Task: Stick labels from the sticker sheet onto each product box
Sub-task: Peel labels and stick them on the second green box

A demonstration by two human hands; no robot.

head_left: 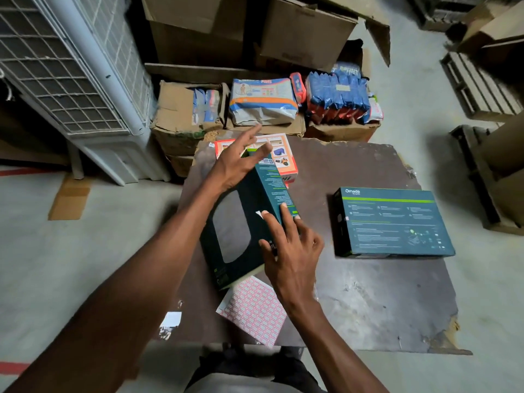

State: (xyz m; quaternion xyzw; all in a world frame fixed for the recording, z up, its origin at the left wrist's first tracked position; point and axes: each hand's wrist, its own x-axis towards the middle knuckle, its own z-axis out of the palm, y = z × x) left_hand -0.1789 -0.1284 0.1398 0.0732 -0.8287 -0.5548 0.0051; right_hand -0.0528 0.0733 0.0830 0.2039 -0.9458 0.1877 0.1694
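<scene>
While my left hand steadies the far end of the dark green product box with fingers spread, my right hand presses straight fingertips onto a small white label on it. Just nearer me than this box lies the sticker sheet; right of it, well apart, the Omada box, bare tabletop between.

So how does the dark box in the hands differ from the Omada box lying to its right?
The held box is tilted up off the table, steadied by the left hand and right hand; the Omada box lies flat and untouched. The held box looks narrower and deeper, the Omada box wide and slim. The held box overlaps the sticker sheet; the Omada box sits apart. Both share dark teal packaging with green accents.
</scene>
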